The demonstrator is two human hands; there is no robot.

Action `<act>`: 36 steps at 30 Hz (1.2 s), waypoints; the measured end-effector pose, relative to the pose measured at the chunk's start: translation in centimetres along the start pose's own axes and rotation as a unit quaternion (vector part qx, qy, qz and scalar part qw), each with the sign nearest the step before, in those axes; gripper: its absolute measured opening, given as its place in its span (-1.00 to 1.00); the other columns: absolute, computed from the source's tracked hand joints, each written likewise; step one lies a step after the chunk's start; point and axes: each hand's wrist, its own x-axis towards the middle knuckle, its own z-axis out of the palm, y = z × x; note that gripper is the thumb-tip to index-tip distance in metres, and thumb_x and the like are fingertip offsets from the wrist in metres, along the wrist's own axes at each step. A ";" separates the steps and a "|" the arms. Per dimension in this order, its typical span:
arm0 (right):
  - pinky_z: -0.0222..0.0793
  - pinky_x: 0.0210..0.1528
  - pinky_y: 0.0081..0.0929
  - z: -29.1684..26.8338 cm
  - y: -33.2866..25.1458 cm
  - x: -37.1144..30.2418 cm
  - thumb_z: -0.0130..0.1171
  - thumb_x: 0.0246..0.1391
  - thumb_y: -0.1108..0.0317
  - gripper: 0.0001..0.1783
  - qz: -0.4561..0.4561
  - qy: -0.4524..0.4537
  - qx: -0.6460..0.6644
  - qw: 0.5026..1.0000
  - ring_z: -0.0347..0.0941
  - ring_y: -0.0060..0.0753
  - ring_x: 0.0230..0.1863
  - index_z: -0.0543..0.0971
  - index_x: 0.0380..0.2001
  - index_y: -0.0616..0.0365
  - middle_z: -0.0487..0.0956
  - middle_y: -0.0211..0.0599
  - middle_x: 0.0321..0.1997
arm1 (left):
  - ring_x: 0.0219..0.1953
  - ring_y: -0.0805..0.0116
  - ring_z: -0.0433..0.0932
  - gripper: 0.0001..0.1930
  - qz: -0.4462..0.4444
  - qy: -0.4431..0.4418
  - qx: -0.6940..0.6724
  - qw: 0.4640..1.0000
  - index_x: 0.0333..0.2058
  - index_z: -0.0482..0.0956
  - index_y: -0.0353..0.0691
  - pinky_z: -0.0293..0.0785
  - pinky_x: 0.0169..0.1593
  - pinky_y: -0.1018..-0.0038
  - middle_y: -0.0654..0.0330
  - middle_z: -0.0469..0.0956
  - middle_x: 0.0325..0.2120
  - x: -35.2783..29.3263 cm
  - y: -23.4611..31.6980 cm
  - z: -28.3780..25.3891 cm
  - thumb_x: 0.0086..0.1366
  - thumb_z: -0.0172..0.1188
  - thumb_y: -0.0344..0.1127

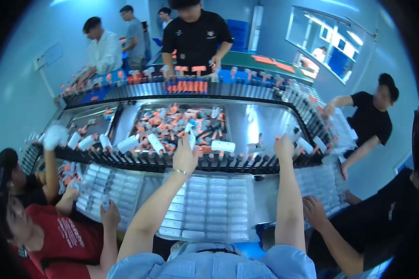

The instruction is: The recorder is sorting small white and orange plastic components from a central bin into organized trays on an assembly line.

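Note:
Both my arms reach forward over a tray of white parts to a line of dark upright pegs (239,162). My left hand (185,157) is closed on a white elongated part (192,139), which its fingers partly hide. My right hand (284,148) is closed at the pegs farther right; what it holds, if anything, is hidden and blurred. Between my hands a white oblong part (222,146) sits at the top of the pegs. Another white part (157,143) leans on the pegs left of my left hand. Below my wrists, the clear-pocketed tray (216,204) has white parts along its left column.
Beyond the pegs, a metal tray (226,123) bears a heap of orange and grey pieces (165,123). The pegs run in a loop around the metal table (260,121). A co-worker in red (63,237) sits at my left, another in black (363,223) at my right. Others stand across.

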 end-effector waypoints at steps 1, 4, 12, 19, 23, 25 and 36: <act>0.42 -0.31 -0.14 0.5 0.1 0.0 -0.05 -0.07 0.37 -0.65 -0.006 -0.024 -0.043 0.999 0.51 0.08 -0.37 0.33 -0.19 0.36 0.54 0.11 -0.46 | -0.21 -0.16 0.43 -0.42 0.012 0.042 -0.023 0.999 0.05 0.17 -0.32 0.44 -0.26 0.15 -0.15 0.36 -0.19 -1.2 -0.1 -0.2 0.10 0.15 -0.25; 0.43 -0.35 -0.16 1.2 -1.4 -1.9 -0.07 -0.04 0.37 -0.61 -0.143 0.028 -0.097 0.985 0.51 0.06 -0.42 0.31 -0.11 0.33 0.53 0.07 -0.47 | -0.18 -0.05 0.39 -0.52 0.015 0.063 -0.076 0.995 -0.03 0.27 -0.29 0.40 -0.18 0.22 -0.04 0.37 -0.23 -5.7 -2.6 -2.5 0.07 0.18 -0.34; 0.30 -0.10 -0.13 0.5 -6.1 -10.3 0.06 -0.03 0.40 -0.19 -0.101 -0.023 0.203 0.974 0.33 0.23 -0.11 -0.10 0.21 0.36 0.32 0.29 -0.07 | -0.21 0.12 0.41 -0.80 0.141 -0.164 -0.057 0.975 -0.33 0.54 -0.22 0.37 -0.12 0.33 0.12 0.44 -0.30 -11.2 -8.6 -4.8 0.01 0.21 -0.36; 0.39 -0.25 -0.20 -0.6 -8.0 -27.4 0.11 -0.09 0.30 -0.81 -0.424 -0.344 0.266 0.794 0.46 -0.12 -0.33 0.50 -0.42 0.18 0.50 -0.14 -0.43 | -0.15 0.07 0.37 -0.75 0.100 -0.132 -0.039 0.985 -0.26 0.50 -0.17 0.34 -0.09 0.29 0.12 0.39 -0.24 -11.5 -9.3 -3.9 0.04 0.20 -0.32; 0.41 -0.29 -0.29 0.1 -8.8 -32.6 0.08 -0.11 0.29 -0.81 -0.530 -0.353 0.195 0.746 0.44 -0.20 -0.28 0.47 -0.41 0.14 0.47 -0.22 -0.37 | -0.14 0.11 0.37 -0.72 0.101 -0.182 0.027 0.978 -0.23 0.53 -0.13 0.32 -0.07 0.24 0.12 0.43 -0.25 -10.3 -9.9 -2.6 0.04 0.19 -0.27; 0.42 -0.31 -0.30 0.6 -9.2 -33.9 0.04 -0.13 0.34 -0.82 -0.527 -0.330 0.161 0.766 0.42 -0.20 -0.24 0.45 -0.41 0.18 0.44 -0.21 -0.33 | -0.15 0.15 0.39 -0.71 0.141 -0.197 0.107 0.964 -0.25 0.56 -0.11 0.32 -0.08 0.25 0.14 0.47 -0.31 -9.6 -10.9 -1.8 0.04 0.17 -0.15; 0.35 -0.18 -0.13 -2.9 -7.6 -27.8 0.08 0.03 0.13 -0.51 -0.222 -0.483 0.278 0.800 0.42 0.08 -0.24 0.31 -0.09 0.28 0.46 0.06 -0.22 | -0.29 -0.07 0.44 -0.74 0.093 -0.134 -0.049 0.985 -0.22 0.38 -0.31 0.35 -0.24 0.15 -0.08 0.46 -0.38 -8.5 -7.8 -1.0 0.16 0.09 -0.31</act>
